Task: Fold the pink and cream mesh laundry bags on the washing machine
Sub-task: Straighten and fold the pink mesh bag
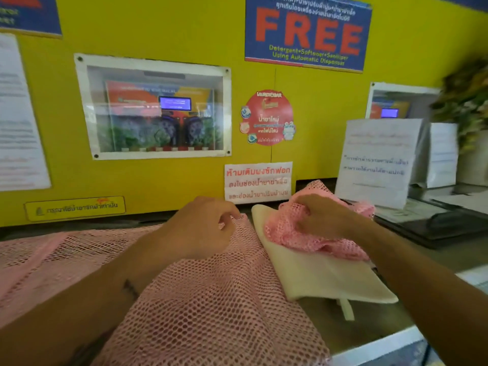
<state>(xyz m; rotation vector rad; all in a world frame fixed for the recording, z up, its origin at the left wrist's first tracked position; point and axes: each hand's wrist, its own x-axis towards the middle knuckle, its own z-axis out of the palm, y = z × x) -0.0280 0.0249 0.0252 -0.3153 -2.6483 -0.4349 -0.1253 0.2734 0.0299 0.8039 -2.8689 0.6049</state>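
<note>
A large pink mesh laundry bag lies spread over the washing machine top, reaching to the left edge of view. My left hand pinches its far edge. To the right a flat cream mesh bag lies partly under that pink mesh, its strap hanging at the near corner. A smaller bunched pink mesh bag sits on the cream one. My right hand is closed on the bunch, which also spreads behind the hand.
A yellow wall panel with notices and a glass-fronted display stands right behind the machine. At the right, paper signs stand on a neighbouring machine with a dark tray. The machine's white front edge runs at lower right.
</note>
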